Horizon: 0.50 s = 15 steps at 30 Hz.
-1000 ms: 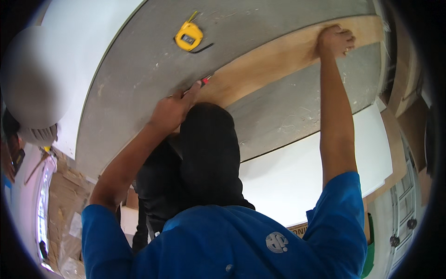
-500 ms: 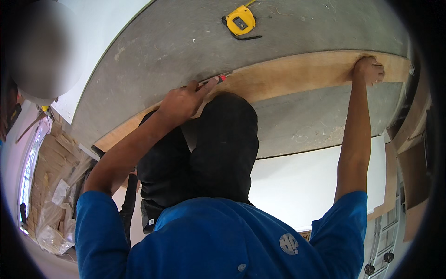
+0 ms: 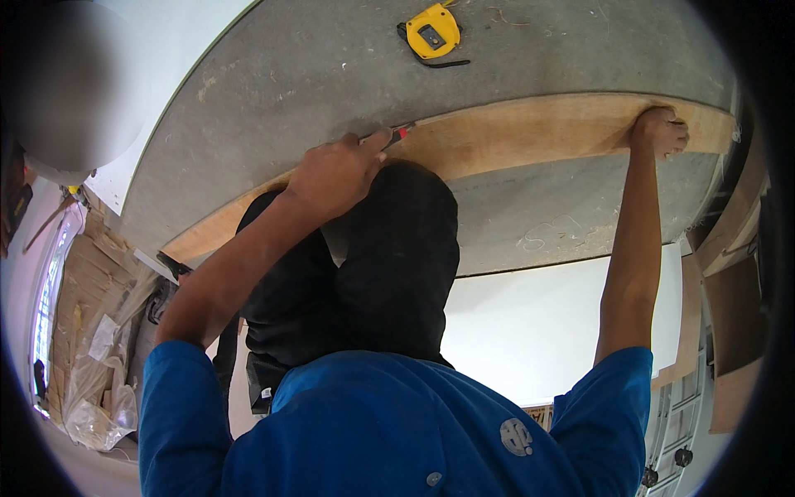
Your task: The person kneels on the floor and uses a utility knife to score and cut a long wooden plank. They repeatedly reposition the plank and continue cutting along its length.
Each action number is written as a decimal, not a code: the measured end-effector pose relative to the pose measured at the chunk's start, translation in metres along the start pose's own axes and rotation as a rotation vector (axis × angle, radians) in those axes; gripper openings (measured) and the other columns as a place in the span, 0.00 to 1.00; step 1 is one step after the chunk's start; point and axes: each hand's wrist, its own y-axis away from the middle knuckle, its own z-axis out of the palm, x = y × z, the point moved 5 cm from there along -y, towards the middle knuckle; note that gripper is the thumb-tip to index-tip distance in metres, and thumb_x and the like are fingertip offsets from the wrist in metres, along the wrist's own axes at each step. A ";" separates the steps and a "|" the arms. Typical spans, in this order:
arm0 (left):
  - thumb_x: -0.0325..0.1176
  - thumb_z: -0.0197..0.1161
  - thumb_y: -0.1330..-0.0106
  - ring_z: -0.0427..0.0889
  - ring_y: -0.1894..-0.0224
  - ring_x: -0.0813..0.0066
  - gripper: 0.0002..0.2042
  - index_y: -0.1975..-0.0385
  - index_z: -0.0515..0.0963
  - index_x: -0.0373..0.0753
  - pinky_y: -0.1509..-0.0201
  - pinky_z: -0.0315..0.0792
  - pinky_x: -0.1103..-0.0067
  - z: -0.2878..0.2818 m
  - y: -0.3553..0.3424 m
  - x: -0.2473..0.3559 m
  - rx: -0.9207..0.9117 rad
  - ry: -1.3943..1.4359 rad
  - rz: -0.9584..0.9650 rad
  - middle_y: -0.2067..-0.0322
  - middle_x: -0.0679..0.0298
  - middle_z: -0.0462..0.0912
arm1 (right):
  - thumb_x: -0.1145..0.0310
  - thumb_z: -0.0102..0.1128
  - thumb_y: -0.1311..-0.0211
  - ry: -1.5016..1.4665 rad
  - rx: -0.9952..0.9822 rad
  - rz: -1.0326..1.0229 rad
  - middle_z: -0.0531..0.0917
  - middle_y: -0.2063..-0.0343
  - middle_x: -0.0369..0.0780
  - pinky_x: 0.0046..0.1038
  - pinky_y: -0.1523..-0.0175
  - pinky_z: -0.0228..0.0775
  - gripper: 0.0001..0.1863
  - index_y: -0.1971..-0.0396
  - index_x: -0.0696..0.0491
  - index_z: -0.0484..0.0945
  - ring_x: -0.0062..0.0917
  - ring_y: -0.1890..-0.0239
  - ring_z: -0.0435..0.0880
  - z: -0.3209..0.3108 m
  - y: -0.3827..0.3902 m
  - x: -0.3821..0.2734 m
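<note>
At one board (image 3: pixel 513 128): two hands (image 3: pixel 335 176) (bare).

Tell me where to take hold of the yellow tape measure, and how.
Likely best to pinch the yellow case, from above and the right: it lies flat on the grey sheet, and its black strap curls round the left and near sides.

The strip (image 3: pixel 530 132) lies on the board (image 3: pixel 298 79). Beyond the strip is the tape (image 3: pixel 432 31); on its right end, the right hand (image 3: pixel 660 132); along its far edge, left of its middle, the cutter (image 3: pixel 401 134) in the left hand (image 3: pixel 335 176); on its near side, the panel (image 3: pixel 538 331).
</note>
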 end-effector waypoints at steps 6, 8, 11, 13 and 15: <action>0.42 0.54 0.26 0.84 0.64 0.47 0.20 0.37 0.68 0.49 0.60 0.79 0.60 0.024 0.015 -0.039 0.075 0.063 0.062 0.63 0.48 0.82 | 0.47 0.37 0.30 -0.005 0.029 -0.009 0.55 0.31 0.49 0.57 0.34 0.56 0.33 0.36 0.57 0.60 0.45 0.29 0.53 0.002 -0.003 -0.002; 0.42 0.55 0.26 0.84 0.65 0.48 0.21 0.35 0.68 0.49 0.60 0.79 0.61 0.029 0.026 -0.055 0.062 0.077 0.030 0.63 0.50 0.82 | 0.47 0.36 0.30 -0.019 0.027 -0.009 0.55 0.31 0.49 0.57 0.35 0.56 0.33 0.36 0.58 0.60 0.45 0.29 0.54 -0.001 0.000 -0.004; 0.42 0.54 0.25 0.83 0.63 0.46 0.20 0.35 0.68 0.49 0.59 0.78 0.61 0.023 0.038 -0.062 -0.009 0.063 -0.026 0.63 0.49 0.81 | 0.47 0.36 0.29 0.020 0.021 0.035 0.55 0.31 0.49 0.57 0.35 0.56 0.34 0.35 0.58 0.60 0.46 0.30 0.56 0.002 -0.002 0.000; 0.42 0.52 0.25 0.83 0.61 0.45 0.20 0.36 0.68 0.48 0.56 0.77 0.60 0.017 0.038 -0.057 0.013 0.071 -0.012 0.62 0.48 0.82 | 0.47 0.36 0.29 0.019 0.021 0.035 0.56 0.32 0.49 0.56 0.35 0.57 0.33 0.35 0.57 0.60 0.46 0.31 0.57 -0.001 -0.003 0.003; 0.42 0.51 0.25 0.83 0.59 0.44 0.19 0.37 0.69 0.47 0.54 0.76 0.58 0.005 0.034 -0.044 0.022 0.122 -0.011 0.60 0.47 0.82 | 0.47 0.36 0.29 0.062 0.016 0.008 0.58 0.32 0.49 0.56 0.35 0.57 0.33 0.34 0.58 0.59 0.46 0.31 0.57 0.002 -0.005 0.011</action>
